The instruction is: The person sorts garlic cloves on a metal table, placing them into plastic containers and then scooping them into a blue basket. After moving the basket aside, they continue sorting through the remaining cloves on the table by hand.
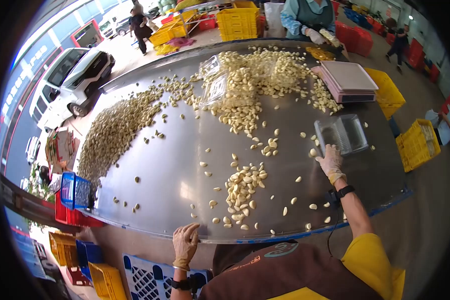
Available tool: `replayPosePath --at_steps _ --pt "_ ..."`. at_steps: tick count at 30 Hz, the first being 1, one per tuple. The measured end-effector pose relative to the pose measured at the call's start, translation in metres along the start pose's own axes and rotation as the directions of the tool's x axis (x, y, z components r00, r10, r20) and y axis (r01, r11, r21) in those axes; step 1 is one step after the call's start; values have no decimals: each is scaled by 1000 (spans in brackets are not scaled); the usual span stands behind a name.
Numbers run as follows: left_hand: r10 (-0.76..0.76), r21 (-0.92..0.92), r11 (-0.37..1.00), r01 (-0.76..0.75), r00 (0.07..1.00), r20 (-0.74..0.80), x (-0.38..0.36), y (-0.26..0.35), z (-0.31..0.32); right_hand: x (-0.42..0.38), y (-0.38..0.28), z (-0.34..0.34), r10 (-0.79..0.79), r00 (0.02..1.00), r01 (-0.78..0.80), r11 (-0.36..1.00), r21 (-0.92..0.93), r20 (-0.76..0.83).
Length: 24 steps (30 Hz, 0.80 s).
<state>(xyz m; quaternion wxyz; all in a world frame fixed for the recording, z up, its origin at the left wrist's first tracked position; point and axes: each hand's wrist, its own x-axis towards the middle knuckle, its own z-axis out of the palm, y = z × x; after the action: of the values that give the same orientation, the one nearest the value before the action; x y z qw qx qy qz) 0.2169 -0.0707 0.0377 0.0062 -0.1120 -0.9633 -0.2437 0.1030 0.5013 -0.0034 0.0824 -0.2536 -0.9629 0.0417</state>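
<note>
right hand (330,161) perhaps pinching garlic clove (313,152)

Head camera looks down (fisheye) over table (185,165)

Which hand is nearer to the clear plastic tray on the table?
Right. The right hand touches the near edge of the clear plastic tray; the left hand grips the near table edge, far from it.
</note>
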Motion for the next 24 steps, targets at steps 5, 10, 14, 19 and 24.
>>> replayPosePath --at_steps 5,10,14,19,24 --pt "-60 -30 998 59 998 -21 5 1 1 -5 -58 -53 -185 974 155 965 -213 -131" --pt "-247 21 969 246 959 137 27 7 -1 18 -171 8 -737 635 767 566 302 -232" --pt "-1 -843 79 533 845 534 81 -4 -21 15 -223 60 -764 636 770 616 167 -111" --pt "137 -622 -348 702 694 707 137 -36 16 -94 -297 11 -774 630 530 372 762 -60" --pt "372 -630 -130 765 627 685 149 -53 68 -172 -326 -23 -868 489 295 259 920 87"
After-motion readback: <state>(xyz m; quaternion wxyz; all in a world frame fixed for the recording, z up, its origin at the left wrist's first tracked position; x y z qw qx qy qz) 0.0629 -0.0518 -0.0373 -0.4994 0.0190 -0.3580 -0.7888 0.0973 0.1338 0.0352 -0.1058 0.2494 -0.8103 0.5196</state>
